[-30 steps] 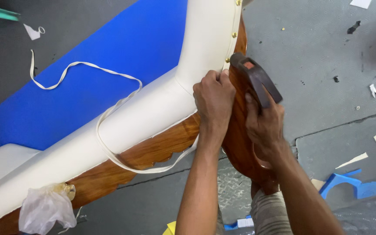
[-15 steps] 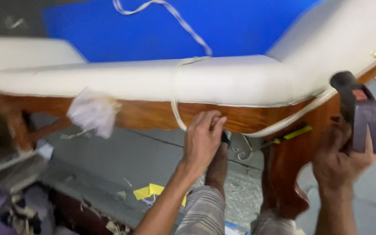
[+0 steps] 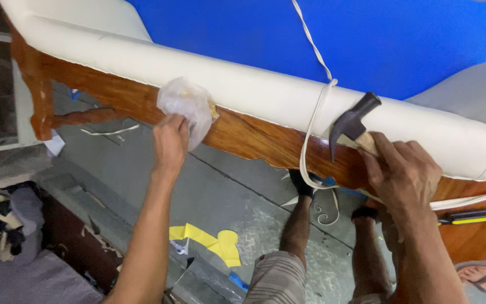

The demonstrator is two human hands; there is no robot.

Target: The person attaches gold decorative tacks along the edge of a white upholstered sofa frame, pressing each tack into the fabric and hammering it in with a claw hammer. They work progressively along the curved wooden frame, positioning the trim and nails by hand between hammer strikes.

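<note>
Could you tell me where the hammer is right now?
The hammer is right of centre, held in the right hand, its head against the white padded rail.

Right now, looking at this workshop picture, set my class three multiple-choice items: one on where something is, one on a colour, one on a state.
1. Where is the clear plastic bag?
A. On the floor
B. Against the wooden rail, at the left hand
C. On the blue panel

2. What colour is the flat panel above the white padded edge?
A. Blue
B. Red
C. Green

3. How is the hammer held?
A. Lying loose on the floor
B. Hanging from the white strip
C. Gripped by its handle in the right hand, head pointing down beside the rail

Answers:
1 B, the left hand's fingers pinch the bag at the rail.
2 A, the panel is plainly blue.
3 C, the right hand wraps the handle while the dark head sits over the padded edge.
</note>
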